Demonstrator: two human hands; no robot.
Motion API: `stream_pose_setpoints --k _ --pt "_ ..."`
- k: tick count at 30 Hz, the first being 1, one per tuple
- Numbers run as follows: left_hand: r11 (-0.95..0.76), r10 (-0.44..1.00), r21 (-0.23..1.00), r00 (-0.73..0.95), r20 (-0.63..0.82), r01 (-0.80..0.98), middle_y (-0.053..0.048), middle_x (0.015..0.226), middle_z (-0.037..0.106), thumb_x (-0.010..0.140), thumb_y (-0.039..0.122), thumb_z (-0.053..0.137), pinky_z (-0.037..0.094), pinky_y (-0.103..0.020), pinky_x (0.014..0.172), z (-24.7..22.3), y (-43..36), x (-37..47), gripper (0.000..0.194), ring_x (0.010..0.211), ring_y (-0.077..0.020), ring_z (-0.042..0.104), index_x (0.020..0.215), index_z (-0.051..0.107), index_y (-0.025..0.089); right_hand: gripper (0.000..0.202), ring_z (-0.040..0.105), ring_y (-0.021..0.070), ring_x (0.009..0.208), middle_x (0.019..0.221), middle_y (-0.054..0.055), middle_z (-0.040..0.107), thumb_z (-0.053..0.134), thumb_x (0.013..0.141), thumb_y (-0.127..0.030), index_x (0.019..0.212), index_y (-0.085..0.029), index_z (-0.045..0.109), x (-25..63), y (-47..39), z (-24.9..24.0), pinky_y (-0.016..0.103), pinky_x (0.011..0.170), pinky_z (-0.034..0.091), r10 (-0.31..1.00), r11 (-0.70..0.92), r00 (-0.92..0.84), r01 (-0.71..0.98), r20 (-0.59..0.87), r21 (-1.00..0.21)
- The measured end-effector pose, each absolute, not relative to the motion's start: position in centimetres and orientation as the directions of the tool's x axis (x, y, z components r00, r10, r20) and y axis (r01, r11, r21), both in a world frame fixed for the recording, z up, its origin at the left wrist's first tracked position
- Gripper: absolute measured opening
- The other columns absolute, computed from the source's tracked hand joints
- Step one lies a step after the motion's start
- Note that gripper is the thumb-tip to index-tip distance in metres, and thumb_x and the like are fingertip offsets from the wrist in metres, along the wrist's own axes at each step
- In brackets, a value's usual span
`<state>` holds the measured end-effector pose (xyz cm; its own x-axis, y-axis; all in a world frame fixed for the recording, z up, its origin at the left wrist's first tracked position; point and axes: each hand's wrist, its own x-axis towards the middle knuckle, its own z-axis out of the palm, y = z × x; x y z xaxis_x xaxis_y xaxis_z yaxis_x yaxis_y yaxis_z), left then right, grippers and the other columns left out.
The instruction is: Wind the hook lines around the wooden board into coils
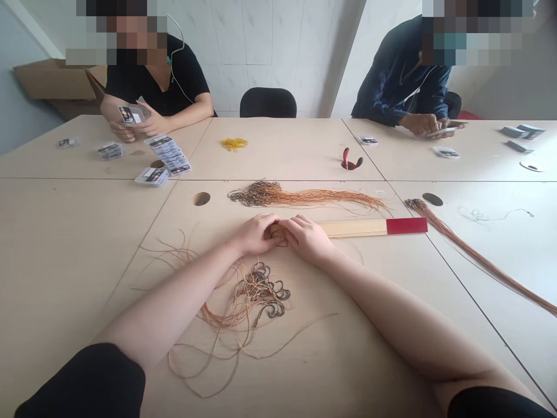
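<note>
My left hand and my right hand meet at the left end of a long flat wooden strip with a red end at the right. The fingers of both are closed around that end, and a small loop of line shows just beneath them. What exactly each fingertip pinches is hidden. Nearer to me lies a tangled pile of dark hooks with loose orange-brown lines curling around it. Beyond my hands rests a neater bundle of hooks with long orange lines stretched to the right.
Another hooked bundle runs down the right side. Red-handled pliers stand in a table hole. Yellow pieces and small packets lie farther back. Two people sit across the table, handling small items.
</note>
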<state>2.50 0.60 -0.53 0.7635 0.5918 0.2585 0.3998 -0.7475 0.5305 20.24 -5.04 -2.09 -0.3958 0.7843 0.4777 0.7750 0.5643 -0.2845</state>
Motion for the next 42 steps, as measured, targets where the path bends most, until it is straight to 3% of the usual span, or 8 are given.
stream_pose_setpoints --k 8,20,27,36,42 --pt "-0.730 0.602 0.548 0.763 0.234 0.408 -0.002 0.081 0.058 0.074 0.035 0.061 0.043 -0.028 0.069 -0.1 0.4 2.6 0.026 0.076 -0.0165 0.054 0.093 0.055 0.019 0.020 0.049 0.0172 0.083 0.085 0.006 0.061 0.042 0.090 -0.019 0.103 -0.020 0.057 20.5 -5.0 -2.5 0.028 0.071 0.043 0.741 0.628 -0.434 0.719 0.512 -0.298" --pt "-0.715 0.620 0.567 0.745 0.246 0.408 -0.002 0.080 0.058 0.078 0.031 0.056 0.044 -0.028 0.068 -0.4 0.4 2.6 0.023 0.071 -0.0151 0.053 0.097 0.056 0.018 0.019 0.048 0.0176 0.084 0.087 0.006 0.059 0.042 0.090 -0.021 0.099 -0.021 0.058 20.8 -4.8 -2.6 0.028 0.070 0.043 0.757 0.587 -0.398 0.762 0.519 -0.272" --pt "-0.719 0.618 0.568 0.744 0.256 0.401 -0.003 0.087 0.060 0.076 0.021 0.054 0.045 -0.029 0.073 -0.9 0.7 2.4 0.025 0.080 -0.0162 0.055 0.101 0.056 0.018 0.018 0.048 0.0174 0.083 0.086 0.006 0.059 0.041 0.090 -0.020 0.093 -0.020 0.059 21.0 -4.7 -2.6 0.027 0.069 0.043 0.771 0.567 -0.380 0.776 0.512 -0.277" --pt "-0.735 0.609 0.536 0.753 0.249 0.417 -0.004 0.087 0.060 0.076 0.023 0.055 0.045 -0.030 0.074 -0.8 0.7 2.4 0.025 0.082 -0.0176 0.055 0.100 0.056 0.018 0.020 0.047 0.0182 0.084 0.084 0.006 0.059 0.039 0.092 -0.023 0.094 -0.021 0.059 21.2 -5.0 -2.3 0.029 0.071 0.043 0.781 0.551 -0.368 0.787 0.505 -0.278" --pt "-0.677 0.647 0.607 0.729 0.223 0.415 -0.003 0.086 0.060 0.074 0.019 0.054 0.044 -0.026 0.064 -1.4 0.8 2.2 0.026 0.072 -0.0142 0.054 0.099 0.055 0.018 0.022 0.046 0.0195 0.085 0.083 0.007 0.059 0.039 0.091 -0.020 0.096 -0.021 0.061 21.8 -5.0 -2.2 0.031 0.076 0.042 0.757 0.573 -0.379 0.777 0.532 -0.262"
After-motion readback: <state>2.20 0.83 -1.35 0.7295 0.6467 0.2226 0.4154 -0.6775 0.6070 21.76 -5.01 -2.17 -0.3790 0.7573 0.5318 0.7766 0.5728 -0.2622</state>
